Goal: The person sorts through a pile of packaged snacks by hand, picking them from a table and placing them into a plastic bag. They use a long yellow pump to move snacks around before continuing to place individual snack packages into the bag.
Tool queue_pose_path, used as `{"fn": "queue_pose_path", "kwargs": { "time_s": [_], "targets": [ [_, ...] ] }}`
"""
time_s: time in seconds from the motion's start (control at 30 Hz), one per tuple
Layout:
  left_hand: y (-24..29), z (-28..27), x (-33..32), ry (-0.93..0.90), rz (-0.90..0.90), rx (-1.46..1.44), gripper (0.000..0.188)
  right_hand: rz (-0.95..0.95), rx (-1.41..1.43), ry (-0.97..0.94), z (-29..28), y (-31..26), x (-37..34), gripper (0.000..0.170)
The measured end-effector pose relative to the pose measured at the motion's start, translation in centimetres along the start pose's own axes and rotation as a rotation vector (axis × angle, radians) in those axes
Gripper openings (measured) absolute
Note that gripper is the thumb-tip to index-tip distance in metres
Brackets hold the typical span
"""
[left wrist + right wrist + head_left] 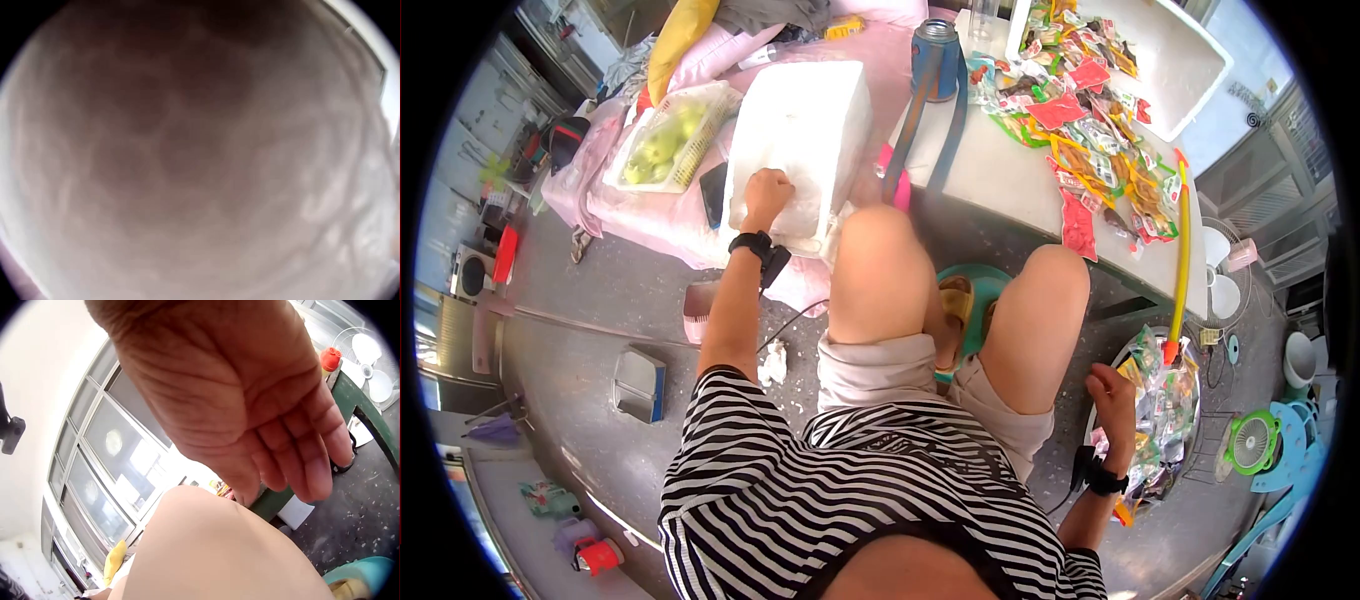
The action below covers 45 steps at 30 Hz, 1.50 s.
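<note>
My left hand (768,195) is at the white foam box (805,110), its fingers bent against the pale surface. In the left wrist view, the foam (187,206) fills nearly everything, very close and blurred; the fingertips are hidden, and I cannot tell whether they hold anything. My right hand (1112,395) hangs beside the right knee, near the inner edge of a round basin (1092,425) full of small snack packets (1175,400). Seen from the right wrist, that hand (244,394) has loosely bent fingers with nothing between them.
To the right, a table (1010,185) carries many colourful packets (1100,150), a tipped foam box (1175,70) and a blue flask (936,60). A yellow stick (1183,250) with a red end leans at the table's edge. Green fruit fills a basket (718,105) on the pink-covered bed.
</note>
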<state>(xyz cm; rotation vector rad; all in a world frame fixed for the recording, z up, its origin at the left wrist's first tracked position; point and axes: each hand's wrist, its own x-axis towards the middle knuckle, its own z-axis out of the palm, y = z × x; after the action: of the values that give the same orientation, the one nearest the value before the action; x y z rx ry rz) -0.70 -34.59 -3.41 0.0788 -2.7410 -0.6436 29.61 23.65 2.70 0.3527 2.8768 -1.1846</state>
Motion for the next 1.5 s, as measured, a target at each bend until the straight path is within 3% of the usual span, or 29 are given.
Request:
{"fn": "queue_pose_path", "kwargs": {
  "time_s": [0.17, 0.27, 0.33, 0.43, 0.53, 0.63, 0.83, 1.07, 1.23, 1.43, 1.5],
  "targets": [
    [-0.7, -2.4, -0.5, 0.089, -0.031, -0.276, 0.016, 0.031, 0.058, 0.021, -2.4, -3.7, 0.7, 0.028],
    [1.1, -4.5, -1.3, 0.191, -0.068, -0.309, 0.019, -0.003, 0.311, 0.045, -3.8, -7.0, 1.2, 0.027],
    [4.2, -6.5, -2.0, 0.206, -0.105, -0.392, 0.020, -0.060, 0.428, 0.023, -4.9, -11.5, 1.1, 0.024],
    [10.4, -8.4, -4.0, 0.125, -0.007, -0.652, 0.016, -0.213, 0.576, -0.142, -5.5, -16.0, 1.4, 0.024],
    [16.9, -7.7, -6.4, -0.006, 0.078, -0.943, 0.014, -0.239, 0.627, -0.332, -3.2, -20.0, 3.9, 0.024],
    [22.2, -6.1, -8.5, -0.023, 0.222, -0.920, 0.012, -0.183, 0.631, -0.427, 0.6, -22.6, 6.8, 0.030],
    [27.7, -1.6, -12.2, -0.063, 0.573, -0.608, 0.013, -0.061, 0.871, -0.321, 6.4, -18.2, 11.8, 0.031],
    [30.6, 0.6, -14.0, -0.185, 0.523, -0.629, 0.030, -0.115, 0.827, -0.096, 7.8, -13.9, 13.6, 0.026],
    [30.7, 3.0, -12.1, -0.467, 0.244, -0.958, 0.022, -0.267, 0.679, 0.039, 8.3, -14.6, 15.5, 0.030],
    [31.3, 2.9, -10.7, -0.522, 0.132, -1.235, 0.014, -0.277, 0.665, -0.093, 7.4, -16.6, 16.3, 0.034],
    [31.7, 2.2, -10.5, -0.546, 0.093, -1.298, 0.013, -0.385, 0.641, -0.154, 7.5, -16.3, 17.6, 0.036]
  ]
}}
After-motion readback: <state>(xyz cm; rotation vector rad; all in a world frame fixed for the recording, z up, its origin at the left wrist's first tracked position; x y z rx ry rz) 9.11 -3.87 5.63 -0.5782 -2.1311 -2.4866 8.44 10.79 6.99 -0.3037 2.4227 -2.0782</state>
